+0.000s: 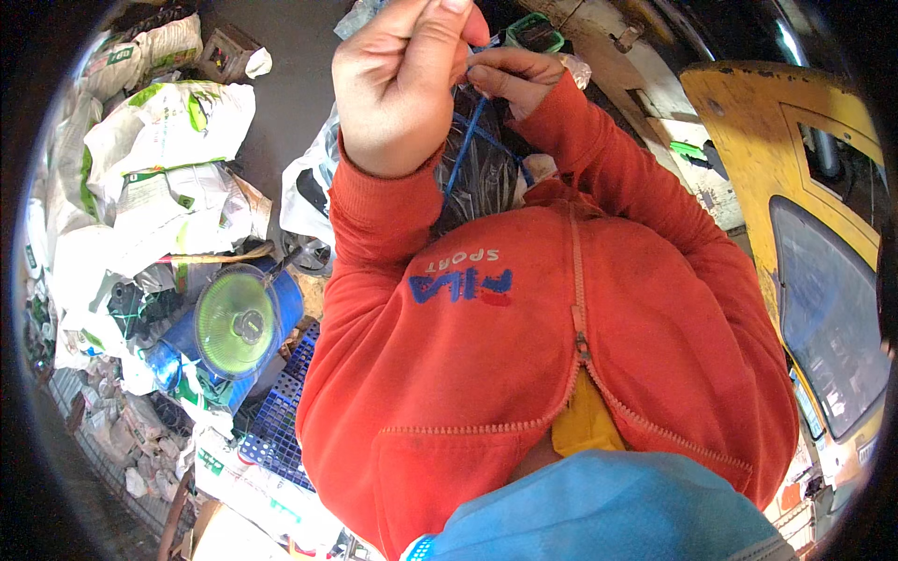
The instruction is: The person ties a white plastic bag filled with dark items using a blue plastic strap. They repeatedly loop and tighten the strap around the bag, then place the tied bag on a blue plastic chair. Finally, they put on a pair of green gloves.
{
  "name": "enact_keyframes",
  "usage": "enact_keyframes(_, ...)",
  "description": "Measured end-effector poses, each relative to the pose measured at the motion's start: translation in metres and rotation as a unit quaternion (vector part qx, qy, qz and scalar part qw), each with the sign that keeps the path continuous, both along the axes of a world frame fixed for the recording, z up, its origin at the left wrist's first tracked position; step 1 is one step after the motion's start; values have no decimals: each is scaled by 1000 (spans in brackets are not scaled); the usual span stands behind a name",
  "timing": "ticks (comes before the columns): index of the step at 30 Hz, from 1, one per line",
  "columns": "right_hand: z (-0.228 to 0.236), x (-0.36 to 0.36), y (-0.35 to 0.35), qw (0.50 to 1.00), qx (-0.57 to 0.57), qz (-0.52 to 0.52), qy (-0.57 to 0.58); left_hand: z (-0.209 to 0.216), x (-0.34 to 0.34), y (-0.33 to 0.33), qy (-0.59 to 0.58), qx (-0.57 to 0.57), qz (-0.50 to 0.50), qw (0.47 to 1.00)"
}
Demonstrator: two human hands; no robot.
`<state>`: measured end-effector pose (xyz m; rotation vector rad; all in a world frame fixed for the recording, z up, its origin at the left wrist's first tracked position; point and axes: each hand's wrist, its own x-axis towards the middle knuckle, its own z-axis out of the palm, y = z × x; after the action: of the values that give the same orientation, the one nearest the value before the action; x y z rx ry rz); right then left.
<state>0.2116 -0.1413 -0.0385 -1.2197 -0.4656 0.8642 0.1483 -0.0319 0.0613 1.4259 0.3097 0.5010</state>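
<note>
Both of my hands are raised close together at the top of the view, above a black plastic bag (482,182). A blue cord (466,145) crosses the bag and runs up to my fingers. My left hand (402,89) is closed, its thumb pressed on the bent index finger; whatever it pinches is hidden. Just to its right, my right hand (514,82) pinches the upper end of the cord between thumb and fingers. Red sleeves cover both forearms, and they partly hide the bag.
White printed sacks (168,131) are piled on the left. Nearer stand a green-faced fan (236,323), a blue drum (290,304) and a blue plastic crate (281,411). A yellow panel with a window (748,140) rises on the right. A green-rimmed container (538,35) lies beyond my right hand.
</note>
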Motion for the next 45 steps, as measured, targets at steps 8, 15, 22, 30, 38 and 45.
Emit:
enact_keyframes(8,11,-7,4,998,-24,-12,-52,-3,-2,6,-45,6,-33,998)
enact_keyframes(15,-74,0,-122,971,20,-222,-86,-1,-5,14,-48,-17,-56,997)
enact_keyframes(22,-275,27,-349,721,-460,-518,10,0,-1,-1,-35,50,20,998)
enact_keyframes(30,-348,85,-385,688,-441,-577,-6,-1,8,7,-51,14,17,998)
enact_keyframes(38,-366,89,-437,777,-259,-564,103,-10,-18,50,-69,-88,-99,989)
enact_keyframes(45,-307,-10,-412,840,-206,-492,98,34,-142,91,-152,-141,-61,976)
